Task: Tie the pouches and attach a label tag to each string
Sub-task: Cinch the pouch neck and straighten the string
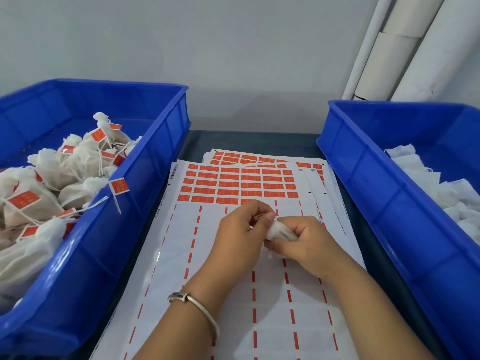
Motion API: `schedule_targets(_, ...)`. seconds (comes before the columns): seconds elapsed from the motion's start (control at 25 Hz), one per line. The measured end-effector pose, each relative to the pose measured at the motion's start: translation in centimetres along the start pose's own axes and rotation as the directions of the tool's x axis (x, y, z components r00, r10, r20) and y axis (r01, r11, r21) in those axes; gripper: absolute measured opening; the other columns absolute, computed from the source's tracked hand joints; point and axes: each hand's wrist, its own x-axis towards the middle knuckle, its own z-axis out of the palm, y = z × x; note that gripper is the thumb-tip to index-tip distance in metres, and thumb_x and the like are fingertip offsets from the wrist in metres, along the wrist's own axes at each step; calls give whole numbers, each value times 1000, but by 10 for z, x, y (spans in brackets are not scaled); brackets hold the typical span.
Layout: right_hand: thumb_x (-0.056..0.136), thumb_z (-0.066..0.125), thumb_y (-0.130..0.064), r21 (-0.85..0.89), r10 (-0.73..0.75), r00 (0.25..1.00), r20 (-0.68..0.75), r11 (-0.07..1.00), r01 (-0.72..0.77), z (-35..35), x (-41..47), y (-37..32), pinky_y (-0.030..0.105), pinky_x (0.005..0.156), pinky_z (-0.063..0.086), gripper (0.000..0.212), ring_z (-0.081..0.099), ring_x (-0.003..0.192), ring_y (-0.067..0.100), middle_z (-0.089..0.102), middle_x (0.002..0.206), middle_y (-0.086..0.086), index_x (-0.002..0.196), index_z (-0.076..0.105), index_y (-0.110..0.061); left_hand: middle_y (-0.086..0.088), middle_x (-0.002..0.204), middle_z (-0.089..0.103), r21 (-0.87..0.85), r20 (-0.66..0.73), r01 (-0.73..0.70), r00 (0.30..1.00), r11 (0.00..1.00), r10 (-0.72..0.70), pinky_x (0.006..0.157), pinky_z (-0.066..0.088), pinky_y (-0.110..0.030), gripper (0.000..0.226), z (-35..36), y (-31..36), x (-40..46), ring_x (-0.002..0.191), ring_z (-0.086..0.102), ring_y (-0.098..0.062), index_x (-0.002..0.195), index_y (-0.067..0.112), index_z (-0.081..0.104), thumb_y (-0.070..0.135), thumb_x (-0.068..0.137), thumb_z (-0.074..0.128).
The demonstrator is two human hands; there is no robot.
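Over the middle of the label sheet (pixel 241 183), both hands work one small white pouch (pixel 281 231). The right hand (pixel 304 240) has its fingers curled round the pouch's body; the left hand (pixel 241 229) pinches at its neck, fingertips together, seemingly on a string or label too small to make out. The pouch looks light, soft and crushable, probably best held by the gathered neck. Finished, tagged pouches (pixel 52 178) fill the left blue bin (pixel 145 178); untied ones (pixel 441 183) lie in the right blue bin (pixel 363 157). The orange labels carry pale print, and the sheet's edge carries small codes, none of it legible.
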Motion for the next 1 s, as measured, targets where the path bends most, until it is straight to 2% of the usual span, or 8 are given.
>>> schedule_targets(0.12, 84, 68, -17, -12, -33, 999, -8, 999, 33, 2, -1, 1, 30, 71, 56, 4, 63, 78, 17, 69, 81, 4, 84, 71, -19, 20, 74, 59, -42, 21, 61, 998, 997, -61, 58, 45, -8, 23, 1, 1, -1, 72, 56, 0, 78, 35, 55, 23, 96, 47)
schedule_targets(0.24, 86, 66, -17, 18, -44, 996, -81, 999, 46, 6, -1, 0, 14, 65, 52, 11, 61, 78, 6, 66, 78, -7, 78, 67, -25, 14, 74, 59, -78, -30, 135, 990, 988, -137, 58, 44, -13, 23, 0, 2, 1, 70, 56, -6, 78, 33, 56, 23, 96, 47)
schedule_targets(0.36, 83, 68, -22, 53, 16, 979, -206, 999, -5, 8, 2, 1, 5, 57, 46, 20, 61, 80, 0, 65, 80, -16, 91, 54, -34, 6, 79, 64, -188, -56, 235, 967, 954, -249, 60, 51, -19, 21, 2, 1, 4, 75, 61, -14, 78, 30, 61, 21, 95, 52)
schedule_targets(0.44, 81, 71, -24, 35, 18, 963, -267, 999, -10, 8, 2, 2, 5, 54, 45, 30, 62, 81, 7, 63, 88, -18, 95, 49, -39, 1, 78, 66, -270, -34, 317, 941, 909, -338, 63, 54, -23, 19, 3, 1, 5, 74, 63, -19, 78, 26, 65, 20, 93, 55)
schedule_targets(0.52, 80, 71, -24, -20, -35, 952, -305, 999, 30, 10, 1, 1, 4, 54, 46, 32, 61, 83, 6, 59, 93, -24, 94, 50, -43, -1, 71, 67, -355, -15, 389, 907, 850, -421, 60, 52, -23, 19, 4, 0, 6, 67, 62, -17, 76, 21, 68, 18, 91, 56)
schedule_targets(0.72, 78, 72, -21, -97, -118, 935, -335, 991, 90, 10, 1, -2, 0, 54, 43, 33, 56, 87, -11, 54, 87, -31, 86, 53, -47, -4, 64, 68, -556, 68, 485, 836, 675, -545, 57, 50, -22, 13, 5, 4, 7, 62, 61, -17, 80, 10, 68, 12, 88, 58)
schedule_targets(0.88, 79, 73, -24, -116, -114, 932, -343, 990, 78, 12, 1, -3, -5, 55, 38, 31, 57, 81, -4, 51, 88, -35, 84, 54, -48, -14, 81, 66, -493, 0, 429, 870, 757, -493, 70, 55, -30, 10, 4, 3, 5, 70, 59, -20, 83, 8, 66, 15, 88, 59)
schedule_targets(1.0, 79, 73, -26, -133, -113, 931, -347, 989, 70, 12, 1, -5, -5, 55, 37, 30, 54, 80, -8, 50, 86, -37, 81, 54, -48, -11, 79, 62, -444, -43, 388, 891, 808, -451, 73, 55, -32, 9, 5, 3, 3, 69, 56, -19, 81, 10, 63, 15, 88, 59)
